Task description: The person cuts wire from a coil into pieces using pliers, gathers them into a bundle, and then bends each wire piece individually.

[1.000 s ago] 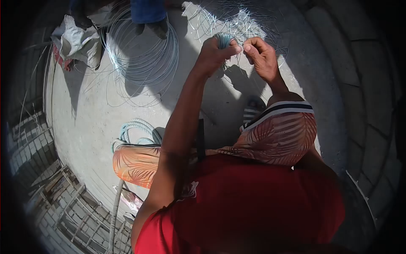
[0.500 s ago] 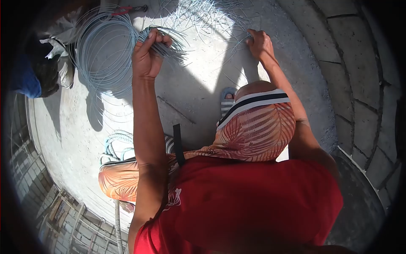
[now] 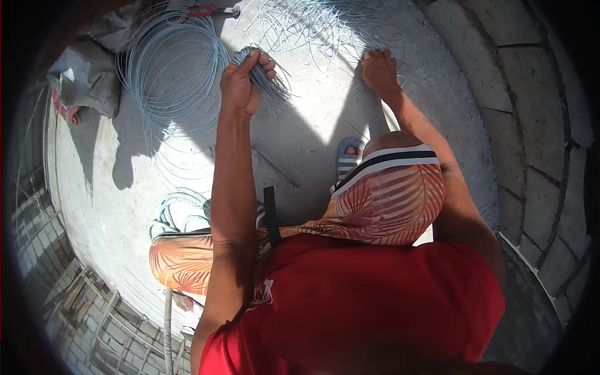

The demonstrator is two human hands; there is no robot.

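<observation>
Your left hand (image 3: 240, 84) is closed around a bundle of thin wires (image 3: 270, 86), thumb on top, with the loose ends fanning out to the right and towards you. The bundle sits just right of a large wire coil (image 3: 217, 69) on the concrete floor (image 3: 312, 115).

Your right hand (image 3: 380, 70) reaches down at the near right edge of the scattered wire pieces (image 3: 306, 25), well apart from the left; its fingers are curled, and you cannot tell from here whether they pinch a strand. A red-handled tool (image 3: 201, 10) lies at the coil's far edge. A crumpled sack (image 3: 94, 84) stands left of the coil, and a pale blue rope (image 3: 164, 209) lies looped beside your left knee.
</observation>
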